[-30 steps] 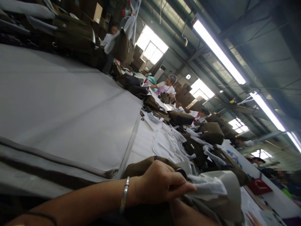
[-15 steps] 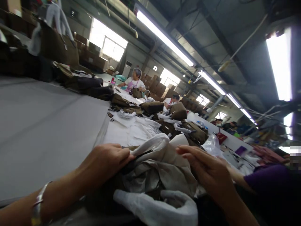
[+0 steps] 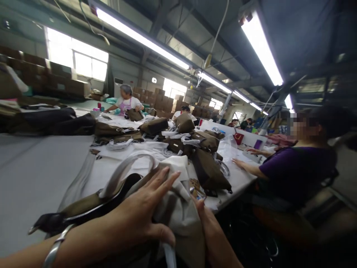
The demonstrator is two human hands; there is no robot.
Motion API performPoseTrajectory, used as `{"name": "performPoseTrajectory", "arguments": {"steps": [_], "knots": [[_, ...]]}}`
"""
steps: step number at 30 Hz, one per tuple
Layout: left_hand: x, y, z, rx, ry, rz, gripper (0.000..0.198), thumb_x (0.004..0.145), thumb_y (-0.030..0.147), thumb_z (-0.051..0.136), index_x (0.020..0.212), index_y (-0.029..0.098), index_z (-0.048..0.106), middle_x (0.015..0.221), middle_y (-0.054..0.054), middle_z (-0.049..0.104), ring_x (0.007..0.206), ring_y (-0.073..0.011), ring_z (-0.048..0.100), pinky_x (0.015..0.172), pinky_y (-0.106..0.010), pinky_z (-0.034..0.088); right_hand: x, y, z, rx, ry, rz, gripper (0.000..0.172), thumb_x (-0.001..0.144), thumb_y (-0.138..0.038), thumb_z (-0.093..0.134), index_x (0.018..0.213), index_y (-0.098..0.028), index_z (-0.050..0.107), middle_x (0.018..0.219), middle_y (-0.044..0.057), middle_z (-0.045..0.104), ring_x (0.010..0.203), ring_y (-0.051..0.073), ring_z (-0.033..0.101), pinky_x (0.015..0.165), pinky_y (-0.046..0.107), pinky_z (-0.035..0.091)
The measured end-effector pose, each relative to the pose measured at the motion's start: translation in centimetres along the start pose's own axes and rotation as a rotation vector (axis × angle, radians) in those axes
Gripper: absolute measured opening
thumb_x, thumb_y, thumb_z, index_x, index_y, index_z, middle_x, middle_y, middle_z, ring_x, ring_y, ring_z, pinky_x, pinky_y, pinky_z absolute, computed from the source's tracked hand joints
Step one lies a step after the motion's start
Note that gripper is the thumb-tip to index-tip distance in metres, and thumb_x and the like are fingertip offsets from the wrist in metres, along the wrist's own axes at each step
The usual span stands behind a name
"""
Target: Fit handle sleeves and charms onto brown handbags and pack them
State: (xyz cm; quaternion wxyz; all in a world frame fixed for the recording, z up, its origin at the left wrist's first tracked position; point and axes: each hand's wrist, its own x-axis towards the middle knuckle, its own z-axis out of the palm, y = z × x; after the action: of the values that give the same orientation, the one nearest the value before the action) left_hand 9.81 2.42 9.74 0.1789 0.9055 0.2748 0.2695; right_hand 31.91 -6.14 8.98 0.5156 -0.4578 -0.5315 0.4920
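Observation:
An olive-brown handbag (image 3: 83,208) with a dark-edged zip lies before me, its mouth open and its pale beige lining (image 3: 181,212) pulled up. A whitish-wrapped handle (image 3: 117,175) arches over its far side. My left hand (image 3: 139,212), with a silver bangle at the wrist, lies across the lining with fingers stretched and thumb apart. At the lining's right edge is my right hand (image 3: 210,227), its fingers mostly hidden behind the cloth. Near the bottom edge, part of another pale strip (image 3: 169,255) shows below my left thumb.
Several olive bags with wrapped handles are heaped ahead, the nearest bag (image 3: 209,169) just beyond the lining. Dark bags (image 3: 47,121) lie along the left. A co-worker in a purple top (image 3: 295,175) sits at the right of the table (image 3: 36,167). Another person (image 3: 128,102) works farther back.
My left hand has let go of the bag's edge and moved right onto the lining, fingers spread. My right hand has gone lower, behind the lining's edge. The view has swung right.

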Motion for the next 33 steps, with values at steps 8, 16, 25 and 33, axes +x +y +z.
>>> {"name": "performPoseTrajectory", "arguments": {"steps": [8, 16, 25, 33], "knots": [[-0.5, -1.3, -1.0, -0.138, 0.163, 0.028, 0.083, 0.083, 0.009, 0.058, 0.157, 0.041, 0.04, 0.155, 0.001, 0.056, 0.139, -0.0266, 0.056, 0.114, -0.04, 0.048, 3.6, -0.8, 1.0, 0.012, -0.268, -0.265, 0.067, 0.102, -0.071, 0.036, 0.113, -0.022, 0.08, 0.105, 0.009, 0.077, 0.11, 0.03, 0.069, 0.1, 0.043, 0.05], [-2.7, -4.0, -3.0, 0.142, 0.112, 0.006, 0.075, 0.081, 0.007, 0.054, 0.148, 0.041, 0.056, 0.159, 0.001, 0.05, 0.142, -0.033, 0.052, 0.115, -0.049, 0.044, 6.4, 4.0, 1.3, -0.466, 0.116, -0.335, 0.038, 0.089, -0.03, 0.072, 0.126, -0.023, 0.069, 0.122, 0.01, 0.071, 0.111, 0.029, 0.066, 0.087, 0.038, 0.054], [-1.3, -2.3, -1.2, 0.268, 0.067, -0.032, 0.076, 0.067, 0.006, 0.06, 0.139, 0.032, 0.055, 0.17, -0.004, 0.032, 0.149, -0.0318, 0.043, 0.116, -0.045, 0.045, 7.7, 8.2, 3.8, 0.319, 0.051, -0.165, 0.032, 0.079, -0.042, 0.085, 0.097, -0.019, 0.073, 0.087, 0.001, 0.071, 0.085, 0.02, 0.065, 0.078, 0.029, 0.05], [-3.0, -5.2, -2.1, 0.175, 0.105, -0.004, 0.03, 0.077, 0.026, 0.074, 0.105, 0.035, 0.071, 0.141, -0.001, 0.069, 0.117, -0.0293, 0.073, 0.091, -0.027, 0.06, 7.6, 10.5, 3.9, 0.638, 0.146, -0.079, 0.039, 0.076, -0.046, 0.089, 0.09, -0.015, 0.069, 0.083, 0.001, 0.07, 0.076, 0.015, 0.061, 0.072, 0.026, 0.047]]}}
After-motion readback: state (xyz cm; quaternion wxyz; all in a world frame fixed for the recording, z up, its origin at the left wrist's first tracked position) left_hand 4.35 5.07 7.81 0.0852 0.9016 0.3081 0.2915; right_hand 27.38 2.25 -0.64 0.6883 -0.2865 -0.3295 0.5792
